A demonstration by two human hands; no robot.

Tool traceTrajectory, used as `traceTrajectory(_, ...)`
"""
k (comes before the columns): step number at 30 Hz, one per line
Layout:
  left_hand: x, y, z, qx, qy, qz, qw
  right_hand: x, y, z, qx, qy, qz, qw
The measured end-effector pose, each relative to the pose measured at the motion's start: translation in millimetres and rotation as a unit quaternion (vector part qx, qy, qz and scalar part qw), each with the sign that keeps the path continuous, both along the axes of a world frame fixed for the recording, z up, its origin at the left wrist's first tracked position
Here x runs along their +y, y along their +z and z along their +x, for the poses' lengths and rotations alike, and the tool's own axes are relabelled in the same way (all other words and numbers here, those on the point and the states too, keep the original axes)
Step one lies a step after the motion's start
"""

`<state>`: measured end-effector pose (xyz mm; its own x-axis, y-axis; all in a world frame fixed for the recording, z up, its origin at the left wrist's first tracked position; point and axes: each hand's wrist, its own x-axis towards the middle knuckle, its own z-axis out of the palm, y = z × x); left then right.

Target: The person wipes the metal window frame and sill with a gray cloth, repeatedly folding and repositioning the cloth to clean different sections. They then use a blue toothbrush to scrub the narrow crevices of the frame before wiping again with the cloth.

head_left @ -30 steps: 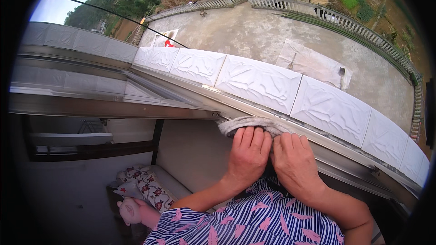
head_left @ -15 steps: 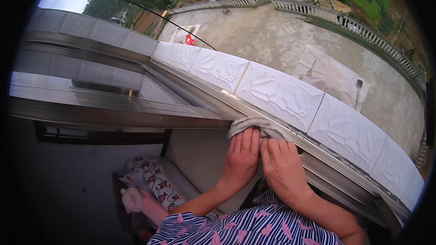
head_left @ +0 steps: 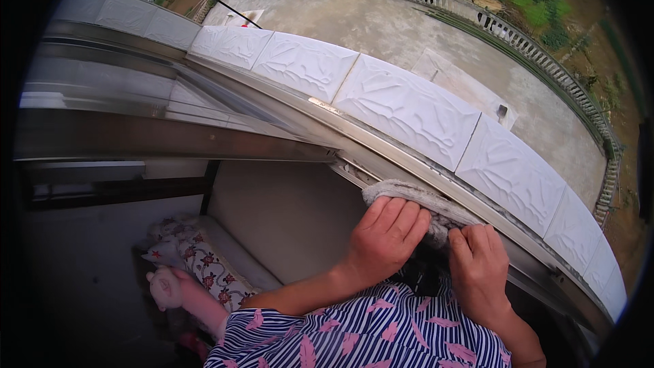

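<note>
Here, both hands are pressing a grey cloth point(head_left: 415, 199) against the metal window track point(head_left: 381, 146), which serves as the landmark for everything else. The cloth is lying bunched on the inner edge of that track, just below the row of white embossed tiles point(head_left: 409, 105) that are capping the ledge on the track's outer side. The left hand point(head_left: 385, 235) is resting palm-down on the cloth's left part, its fingers point(head_left: 402, 218) bending over the fabric and gripping it lightly. The right hand point(head_left: 480, 266) is sitting just beside it, on the cloth's right end, with fingertips curling onto the fabric edge; both hands are grasping the cloth rather than lying loose. The two hands are nearly touching one another, thumbs hidden beneath.

Below the track, on the room side, a plain pale wall point(head_left: 286, 211) is dropping away toward a floral cushion point(head_left: 204, 262) and a small doll-like figure point(head_left: 167, 286), well apart from the cloth. The person's striped garment with pink leaf shapes point(head_left: 361, 330) is filling the lower edge beneath the hands. A dark horizontal window frame point(head_left: 157, 140) is running off to the left of the track. Beyond the tiles, far outside, a concrete yard point(head_left: 409, 34) is spreading out, and a stone balustrade point(head_left: 531, 48) is bordering it.
</note>
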<state>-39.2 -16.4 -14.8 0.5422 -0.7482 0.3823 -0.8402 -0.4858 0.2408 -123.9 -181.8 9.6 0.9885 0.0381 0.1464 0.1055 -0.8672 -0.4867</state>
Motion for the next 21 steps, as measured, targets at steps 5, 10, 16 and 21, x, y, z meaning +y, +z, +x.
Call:
traceTrajectory(5,10.5,4.8,19.8,-0.030,0.018,0.067,0.997,16.5,-0.1,23.2,0.024,0.014,-0.016,0.999)
traceTrajectory(10,35.2,18.7,52.2,-0.082,0.026,0.153,0.985,47.0,-18.9,53.8,-0.055,0.023,0.028,0.998)
traceTrajectory(16,31.2,19.9,45.0,-0.147,0.064,0.191,0.968,56.0,-35.5,58.8,-0.135,0.012,-0.022,0.991)
traceTrajectory(21,15.9,12.8,22.2,-0.084,0.053,0.131,0.986,19.7,-31.6,18.5,-0.113,0.023,-0.051,0.992)
